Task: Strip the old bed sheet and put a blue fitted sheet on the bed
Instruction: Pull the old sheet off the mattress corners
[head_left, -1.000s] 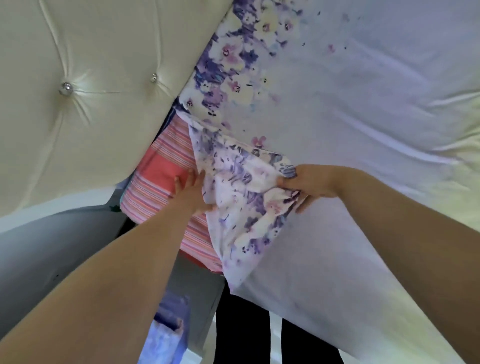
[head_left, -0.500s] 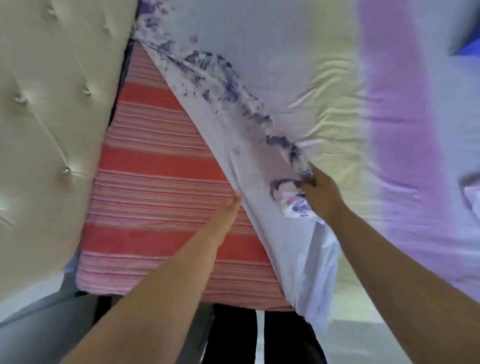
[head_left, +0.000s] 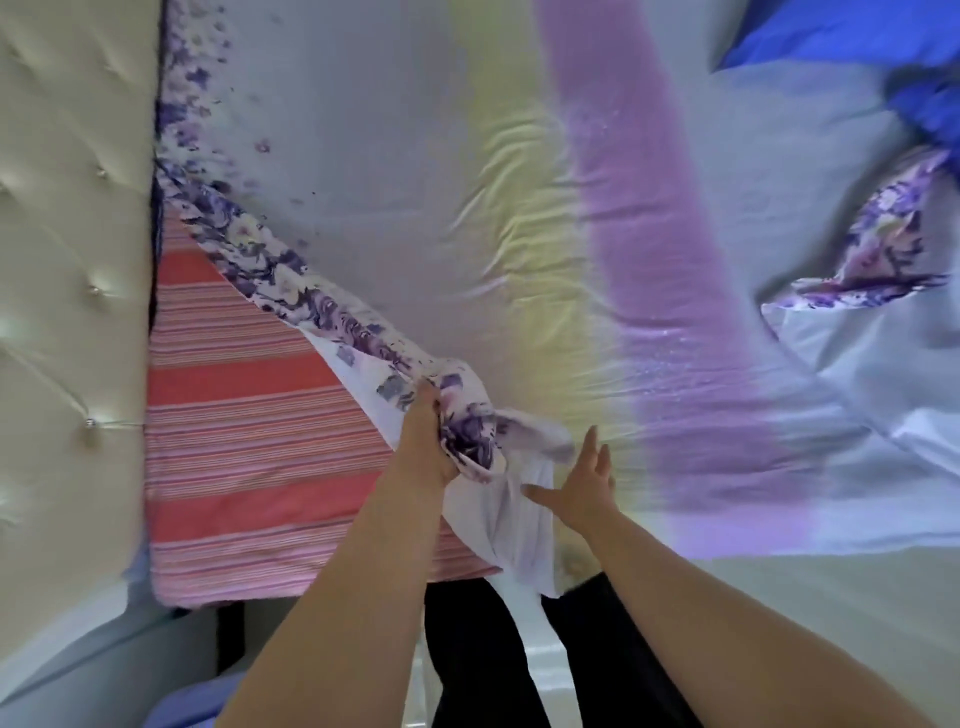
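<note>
Meanwhile, the left hand (head_left: 423, 447) gripped a bunched corner of the floral old sheet (head_left: 363, 171), peeled off the striped pink mattress (head_left: 249, 415) beside the tufted headboard (head_left: 67, 260). The right hand (head_left: 584, 480) hovered beside it, fingers spread and holding nothing. A blue sheet (head_left: 852, 47) lay at the far corner.

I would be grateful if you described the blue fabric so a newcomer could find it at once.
Start at the cream tufted headboard on the left and look across the bed to the far top right corner. The blue fabric lies bunched there, the only plain, saturated blue cloth, unlike the pale floral sheet.
</note>
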